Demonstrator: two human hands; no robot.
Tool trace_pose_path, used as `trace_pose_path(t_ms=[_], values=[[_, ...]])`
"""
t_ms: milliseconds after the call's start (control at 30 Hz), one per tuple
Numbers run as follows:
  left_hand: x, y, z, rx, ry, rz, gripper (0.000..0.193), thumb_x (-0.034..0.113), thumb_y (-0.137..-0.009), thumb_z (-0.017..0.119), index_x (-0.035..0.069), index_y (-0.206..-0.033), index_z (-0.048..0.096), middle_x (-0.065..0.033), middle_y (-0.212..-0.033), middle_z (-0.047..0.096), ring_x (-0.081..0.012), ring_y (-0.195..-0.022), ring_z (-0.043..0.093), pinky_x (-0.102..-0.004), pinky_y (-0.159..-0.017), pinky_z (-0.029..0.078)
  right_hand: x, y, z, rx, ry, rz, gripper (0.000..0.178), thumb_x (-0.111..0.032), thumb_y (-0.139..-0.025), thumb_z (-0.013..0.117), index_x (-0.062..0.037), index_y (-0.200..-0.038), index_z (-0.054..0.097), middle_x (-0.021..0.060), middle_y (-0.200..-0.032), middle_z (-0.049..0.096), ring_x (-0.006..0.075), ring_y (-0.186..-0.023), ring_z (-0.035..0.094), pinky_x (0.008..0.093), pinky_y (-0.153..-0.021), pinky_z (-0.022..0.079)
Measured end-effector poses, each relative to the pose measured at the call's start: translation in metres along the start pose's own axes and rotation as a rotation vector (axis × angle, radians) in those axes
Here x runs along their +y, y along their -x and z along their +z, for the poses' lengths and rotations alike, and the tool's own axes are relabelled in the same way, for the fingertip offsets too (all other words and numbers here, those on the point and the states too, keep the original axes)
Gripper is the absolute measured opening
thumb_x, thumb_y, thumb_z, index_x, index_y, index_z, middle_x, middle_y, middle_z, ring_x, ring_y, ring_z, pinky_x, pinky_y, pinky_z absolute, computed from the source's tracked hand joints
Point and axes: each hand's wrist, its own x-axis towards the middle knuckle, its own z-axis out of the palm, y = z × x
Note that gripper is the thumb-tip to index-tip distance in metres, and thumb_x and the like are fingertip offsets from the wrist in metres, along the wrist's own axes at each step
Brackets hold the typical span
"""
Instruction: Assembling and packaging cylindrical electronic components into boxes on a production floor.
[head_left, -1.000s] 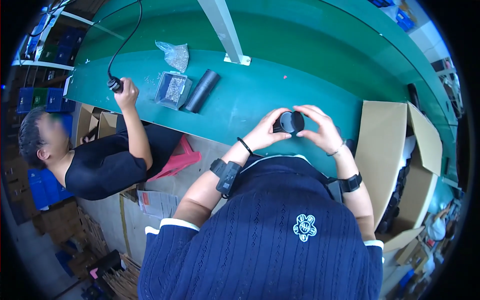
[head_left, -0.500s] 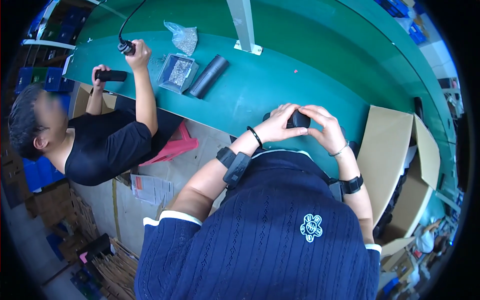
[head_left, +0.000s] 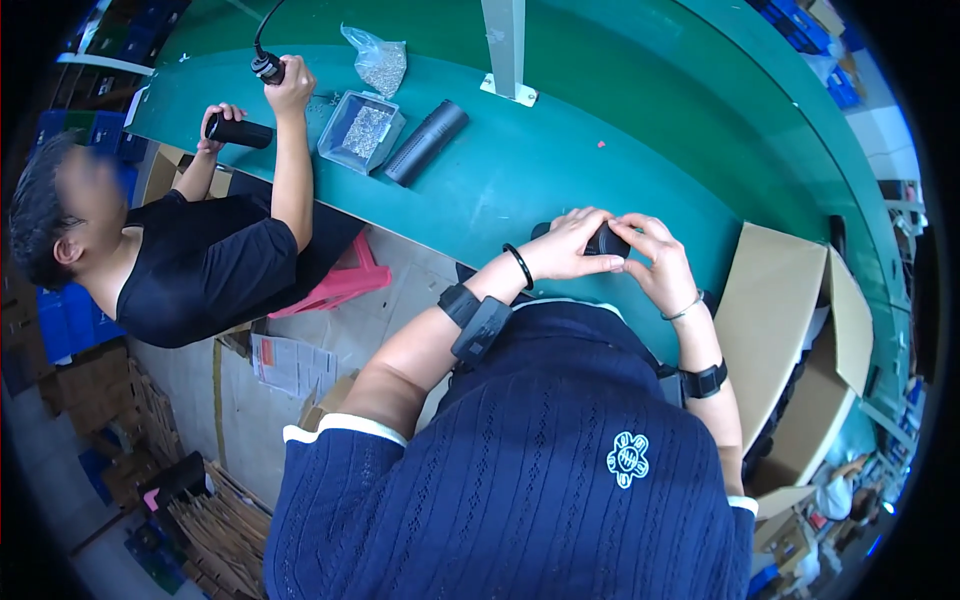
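Observation:
Both my hands are closed round a black cylindrical part just above the near edge of the green bench. My left hand grips it from the left, thumb along the near side. From the right, the fingers and thumb of my right hand pinch its rounded end. My fingers hide most of its body. A dark bit shows beyond my left hand, but I cannot tell whether it belongs to the same part. Further left on the bench lies a ribbed black tube.
A clear bin of small metal pieces and a plastic bag of similar pieces stand far left. A co-worker there holds a corded tool and a black tube. An open carton stands at right, beyond a metal post.
My right fingers have shifted over the end of the black part, whose face is now turned differently. The co-worker's black tube is tilted more. The whole view has shifted slightly.

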Motion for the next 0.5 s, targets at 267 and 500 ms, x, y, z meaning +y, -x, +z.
trace_pose_path(t_ms=[267, 500], values=[[0.002, -0.001, -0.001, 0.021, -0.066, 0.023, 0.063, 0.042, -0.082, 0.069, 0.004, -0.126, 0.044, -0.0167, -0.117, 0.054, -0.0329, -0.113, 0.051, -0.0422, -0.097, 0.040, -0.009, -0.004, 0.000, -0.044, 0.081, -0.019, 0.052, 0.005, -0.061, 0.074, -0.0009, -0.111, 0.065, 0.0134, -0.112, 0.060, 0.0298, -0.104, 0.058, 0.0372, -0.088, 0.050], [0.001, 0.003, 0.001, 0.072, 0.116, 0.030, 0.074, 0.032, -0.076, 0.073, 0.007, -0.133, 0.034, -0.0172, -0.118, 0.058, -0.0342, -0.115, 0.054, -0.0461, -0.098, 0.037, 0.035, 0.002, 0.026, -0.017, -0.508, 0.171, 0.033, -0.014, -0.086, 0.067, -0.0082, -0.118, 0.066, 0.0007, -0.095, 0.055, 0.0133, -0.083, 0.055, 0.0269, -0.074, 0.048]])
